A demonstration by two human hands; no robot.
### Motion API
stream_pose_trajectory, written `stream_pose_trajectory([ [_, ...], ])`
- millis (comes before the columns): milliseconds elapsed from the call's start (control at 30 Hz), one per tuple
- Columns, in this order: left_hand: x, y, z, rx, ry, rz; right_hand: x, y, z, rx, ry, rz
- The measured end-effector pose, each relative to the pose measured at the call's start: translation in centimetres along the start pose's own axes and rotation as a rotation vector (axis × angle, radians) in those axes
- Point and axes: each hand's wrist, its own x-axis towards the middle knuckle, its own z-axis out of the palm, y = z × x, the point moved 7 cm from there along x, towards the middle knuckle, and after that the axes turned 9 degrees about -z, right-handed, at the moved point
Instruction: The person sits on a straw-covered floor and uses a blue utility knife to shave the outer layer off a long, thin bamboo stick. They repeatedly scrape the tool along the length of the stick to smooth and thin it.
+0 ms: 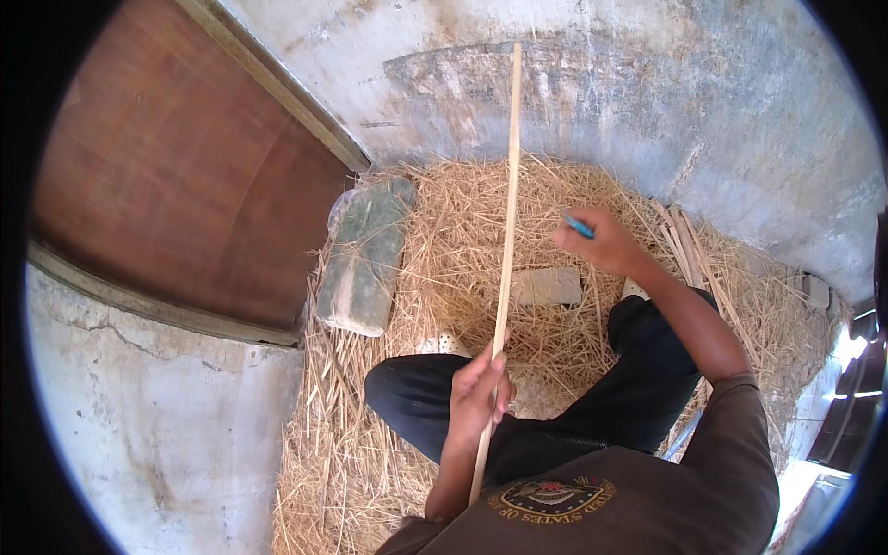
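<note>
My left hand (479,388) is closed around the lower part of a long, pale wooden strip (511,185). The strip slants up and away from my lap, and its far end overlaps the wall in view. To the right of the strip, and apart from it, my right hand (601,242) is raised with the fingers curled around a small blue object (578,227). Only a short blue piece sticks out of the fist, so its kind is hidden. Below that hand, a brick-like block (548,287) lies in the straw between my bent legs.
Loose straw (453,222) covers the floor around me. A long green wrapped bundle (368,254) lies at the left, beside a brown panel (203,166) with a wooden frame. More strips (683,245) rest at the right near the stained wall (721,111).
</note>
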Motion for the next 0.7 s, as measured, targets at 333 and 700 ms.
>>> stream_pose_trajectory([
  [333, 0.9, -2.5, 1.8, 0.122, -0.103, -0.11, 0.8, 1.7, 1.9, 0.714, 0.26, 0.358],
  [700, -6.3, -7.4, -0.9, 0.29, -0.153, -0.298, 2.6, 3.1, -3.7, 0.78, 0.441, 0.222],
])
